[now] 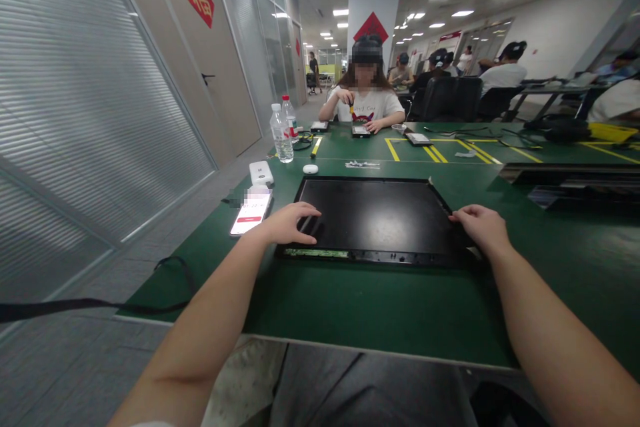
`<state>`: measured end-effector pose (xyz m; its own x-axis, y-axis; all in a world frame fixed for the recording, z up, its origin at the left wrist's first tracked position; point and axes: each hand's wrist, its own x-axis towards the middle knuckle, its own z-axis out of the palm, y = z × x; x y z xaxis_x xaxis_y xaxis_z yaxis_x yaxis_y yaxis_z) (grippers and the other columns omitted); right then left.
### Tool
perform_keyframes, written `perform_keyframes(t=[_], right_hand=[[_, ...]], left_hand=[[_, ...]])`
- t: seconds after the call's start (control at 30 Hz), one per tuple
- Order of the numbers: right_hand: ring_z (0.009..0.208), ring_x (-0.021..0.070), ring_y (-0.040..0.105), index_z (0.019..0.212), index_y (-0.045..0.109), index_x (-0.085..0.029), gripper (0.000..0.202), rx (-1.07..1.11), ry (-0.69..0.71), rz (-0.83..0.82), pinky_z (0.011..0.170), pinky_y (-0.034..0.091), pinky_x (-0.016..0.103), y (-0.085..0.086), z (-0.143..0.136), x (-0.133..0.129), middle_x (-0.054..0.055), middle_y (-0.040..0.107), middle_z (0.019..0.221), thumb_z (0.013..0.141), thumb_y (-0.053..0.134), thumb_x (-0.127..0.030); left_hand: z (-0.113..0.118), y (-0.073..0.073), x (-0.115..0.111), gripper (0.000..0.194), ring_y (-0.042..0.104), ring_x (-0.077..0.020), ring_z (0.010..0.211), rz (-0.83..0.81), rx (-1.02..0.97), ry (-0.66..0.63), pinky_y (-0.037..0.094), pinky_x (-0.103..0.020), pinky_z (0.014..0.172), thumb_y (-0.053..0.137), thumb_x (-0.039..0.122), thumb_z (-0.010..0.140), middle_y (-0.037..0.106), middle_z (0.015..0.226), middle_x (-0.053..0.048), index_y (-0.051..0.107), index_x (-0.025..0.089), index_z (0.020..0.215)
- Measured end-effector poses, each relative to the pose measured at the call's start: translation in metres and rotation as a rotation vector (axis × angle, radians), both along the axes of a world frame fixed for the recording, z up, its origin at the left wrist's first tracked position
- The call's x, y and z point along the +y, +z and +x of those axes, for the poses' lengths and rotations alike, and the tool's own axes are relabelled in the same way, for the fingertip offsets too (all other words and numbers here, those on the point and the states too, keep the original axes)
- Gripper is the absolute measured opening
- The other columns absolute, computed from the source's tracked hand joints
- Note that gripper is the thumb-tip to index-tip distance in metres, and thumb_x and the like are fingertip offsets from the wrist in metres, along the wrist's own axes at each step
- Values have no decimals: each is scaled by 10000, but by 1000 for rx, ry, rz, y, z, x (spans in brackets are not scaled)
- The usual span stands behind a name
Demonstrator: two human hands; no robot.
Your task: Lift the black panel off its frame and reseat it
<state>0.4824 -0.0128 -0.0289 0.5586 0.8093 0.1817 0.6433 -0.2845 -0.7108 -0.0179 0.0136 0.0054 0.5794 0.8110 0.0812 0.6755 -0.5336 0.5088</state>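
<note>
A flat black screen panel (375,213) in a dark frame lies on the green table (380,307), with a strip of green circuit board (315,253) along its near left edge. Over the panel's left side is my left hand (293,223), its thumb and fingers spread apart with nothing between them. My right hand (481,227) is at the panel's right edge, thumb and fingertips pinched on the frame's rim there.
Left of the panel lie a lit phone (251,211), a white device (261,173) and a small white case (311,169). Bottles (283,135) stand behind them. Across the table a person (370,97) handles a small drive. Dark panels (575,177) lie at the right.
</note>
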Motion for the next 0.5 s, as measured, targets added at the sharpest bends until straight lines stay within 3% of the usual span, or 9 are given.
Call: perform_keyframes(t=[0.5], right_hand=[[803,298,681,670,717,-285,116,-8,8,-34,781,522,435,1,1,0,66,764,771,702,706,-395]], left_hand=[[-14,3,3,862,566,-401,1536,-60,19,-44,411,-491,1305,954,431,702,611,1655,-140,726,267,1518]])
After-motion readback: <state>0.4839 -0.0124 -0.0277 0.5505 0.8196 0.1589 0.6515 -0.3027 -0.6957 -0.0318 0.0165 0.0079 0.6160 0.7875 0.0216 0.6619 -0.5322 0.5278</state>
